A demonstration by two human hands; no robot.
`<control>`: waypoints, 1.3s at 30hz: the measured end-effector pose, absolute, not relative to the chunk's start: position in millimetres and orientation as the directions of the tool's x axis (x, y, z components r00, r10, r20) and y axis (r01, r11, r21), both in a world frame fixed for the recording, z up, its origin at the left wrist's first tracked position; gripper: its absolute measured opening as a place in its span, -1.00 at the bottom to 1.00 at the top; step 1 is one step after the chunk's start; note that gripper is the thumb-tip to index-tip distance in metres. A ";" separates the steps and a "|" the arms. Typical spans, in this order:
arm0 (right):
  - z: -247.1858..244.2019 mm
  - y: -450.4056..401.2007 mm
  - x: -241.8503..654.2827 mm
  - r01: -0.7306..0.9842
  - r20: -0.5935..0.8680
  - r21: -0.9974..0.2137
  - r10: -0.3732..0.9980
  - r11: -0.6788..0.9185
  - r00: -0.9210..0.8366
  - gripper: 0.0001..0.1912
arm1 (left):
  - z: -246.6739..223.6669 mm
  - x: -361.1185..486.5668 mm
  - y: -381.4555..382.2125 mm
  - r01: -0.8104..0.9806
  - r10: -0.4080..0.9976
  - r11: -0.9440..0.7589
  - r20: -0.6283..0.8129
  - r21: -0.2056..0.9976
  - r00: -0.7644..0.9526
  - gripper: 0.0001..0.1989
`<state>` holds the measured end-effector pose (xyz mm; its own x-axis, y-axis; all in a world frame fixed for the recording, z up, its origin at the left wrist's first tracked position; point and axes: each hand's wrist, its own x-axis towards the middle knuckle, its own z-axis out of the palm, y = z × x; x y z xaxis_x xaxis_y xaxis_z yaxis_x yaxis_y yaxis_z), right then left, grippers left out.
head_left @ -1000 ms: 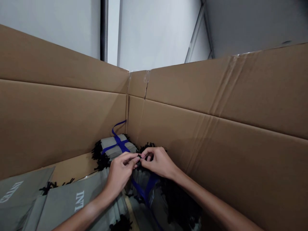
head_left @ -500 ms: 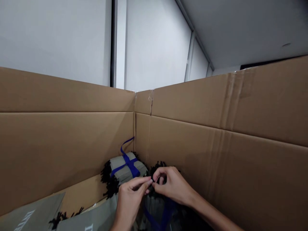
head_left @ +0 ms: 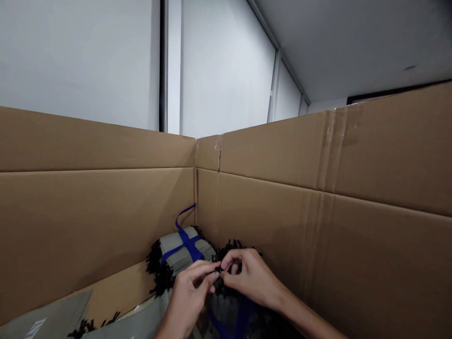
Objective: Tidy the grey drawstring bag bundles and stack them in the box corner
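Head view: left hand [head_left: 190,288] and right hand [head_left: 254,278] meet at fingertips, both pinching small black cord [head_left: 218,270] above shadowed grey bundle [head_left: 224,302], crossed by blue ribbon [head_left: 243,316]. Rear grey bundle [head_left: 170,242] sits in corner, already bound crosswise with blue band [head_left: 192,247]. Cord work looks unfinished; any knot too small to tell. Printed grey pouch [head_left: 52,310] lies lower left, no band visible. Cardboard box [head_left: 99,221] walls close off back and right, right one near right hand; open room upward.

Left hand [head_left: 189,289]: bare, slim fingers [head_left: 202,270] on my feed.
Right hand [head_left: 254,278]: bare, equally slim fingers.
Right forearm [head_left: 307,314]: bare, slender.
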<state>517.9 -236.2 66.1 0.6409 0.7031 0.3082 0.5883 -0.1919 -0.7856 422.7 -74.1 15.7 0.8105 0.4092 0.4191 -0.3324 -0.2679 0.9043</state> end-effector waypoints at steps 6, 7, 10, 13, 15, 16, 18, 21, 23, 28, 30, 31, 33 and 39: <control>67.1 -235.9 516.5 0.603 0.316 -0.774 0.708 -0.193 0.632 -0.77 | 15.6 423.8 -73.3 -0.243 0.454 -0.230 0.325 0.942 0.829 -0.59; 67.2 -236.1 516.7 0.603 0.315 -0.773 0.706 -0.196 0.634 -0.77 | 15.1 424.4 -73.0 -0.227 0.461 -0.223 0.308 0.948 0.832 -0.55; 67.6 -237.3 518.3 0.590 0.307 -0.781 0.698 -0.203 0.647 -0.77 | 14.3 426.1 -74.0 -0.196 0.474 -0.212 0.276 0.957 0.836 -0.43; 68.4 -238.7 519.5 0.582 0.295 -0.784 0.694 -0.217 0.656 -0.77 | 13.7 426.3 -78.7 -0.211 0.481 -0.223 0.296 0.952 0.825 -0.39; 68.7 -239.4 519.0 0.587 0.303 -0.781 0.693 -0.214 0.655 -0.78 | 12.3 425.2 -82.8 -0.236 0.488 -0.241 0.328 0.941 0.809 -0.41; 68.8 -239.7 518.3 0.591 0.308 -0.779 0.693 -0.211 0.652 -0.78 | 11.2 424.2 -84.8 -0.247 0.494 -0.254 0.345 0.935 0.798 -0.43; 68.8 -240.3 516.1 0.607 0.318 -0.764 0.692 -0.217 0.648 -0.79 | 8.4 421.9 -88.1 -0.268 0.503 -0.284 0.380 0.921 0.776 -0.50; 69.0 -240.4 512.4 0.635 0.327 -0.725 0.678 -0.268 0.659 -0.81 | 5.1 418.5 -91.6 -0.290 0.506 -0.321 0.422 0.902 0.752 -0.62; 69.4 -239.6 510.3 0.633 0.329 -0.717 0.658 -0.293 0.677 -0.83 | 4.3 417.4 -93.4 -0.301 0.505 -0.328 0.435 0.895 0.745 -0.67; 72.5 -237.8 507.2 0.587 0.320 -0.762 0.630 -0.273 0.708 -0.84 | 5.9 417.1 -96.1 -0.297 0.505 -0.282 0.404 0.912 0.763 -0.72; 73.9 -238.4 506.9 0.575 0.304 -0.773 0.637 -0.270 0.708 -0.84 | 6.3 417.2 -96.0 -0.278 0.494 -0.242 0.365 0.929 0.789 -0.70; 74.5 -239.0 507.0 0.574 0.299 -0.773 0.644 -0.269 0.704 -0.84 | 6.4 417.3 -95.9 -0.268 0.487 -0.219 0.343 0.938 0.803 -0.67; 75.3 -240.3 507.5 0.578 0.294 -0.773 0.659 -0.262 0.692 -0.84 | 6.9 417.8 -95.9 -0.246 0.475 -0.170 0.298 0.954 0.828 -0.61; 76.7 -243.8 512.6 0.583 0.286 -0.773 0.680 -0.252 0.675 -0.83 | 17.3 417.7 -96.6 -0.191 0.442 -0.041 0.189 0.981 0.877 -0.60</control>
